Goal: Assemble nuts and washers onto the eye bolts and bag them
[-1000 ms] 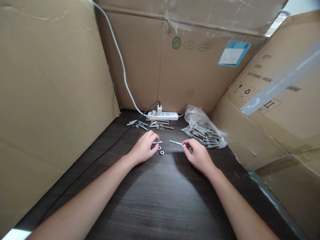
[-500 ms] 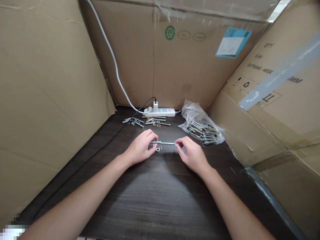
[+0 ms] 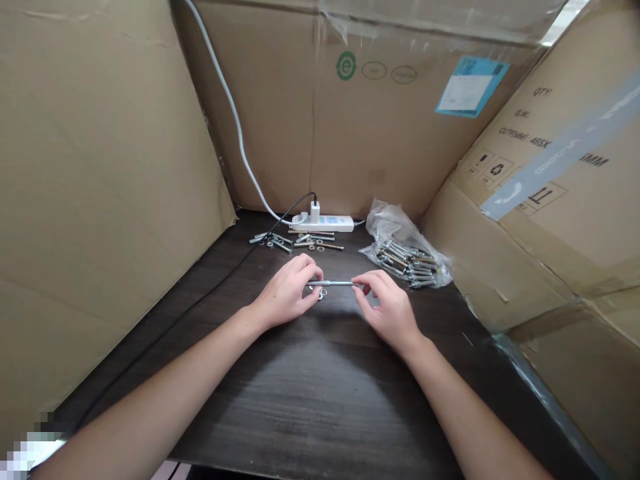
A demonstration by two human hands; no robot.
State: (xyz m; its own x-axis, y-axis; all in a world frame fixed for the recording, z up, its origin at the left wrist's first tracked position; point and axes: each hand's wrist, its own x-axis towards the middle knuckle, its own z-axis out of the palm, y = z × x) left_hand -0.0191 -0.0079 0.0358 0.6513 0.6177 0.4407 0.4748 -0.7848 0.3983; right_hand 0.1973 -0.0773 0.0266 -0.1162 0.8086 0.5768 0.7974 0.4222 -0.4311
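Since a second ago we have closed the gap: our left hand (image 3: 287,293) and right hand (image 3: 391,308) now each pinch one end of a bolt (image 3: 336,283), held level just above the bench (image 3: 320,400), with loose nuts (image 3: 321,293) beneath.

2 hands: left hand (image 3: 286,295), right hand (image 3: 389,308). 1 bolt (image 3: 336,283) pinched between their fingertips, 1 washer (image 3: 320,294) visible just below. Beyond the fingers: 1 power strip (image 3: 326,224), 1 bag of bolts (image 3: 406,257), loose bolts (image 3: 295,241) too small to count. 3 cardboard boxes (image 3: 100,167) around.
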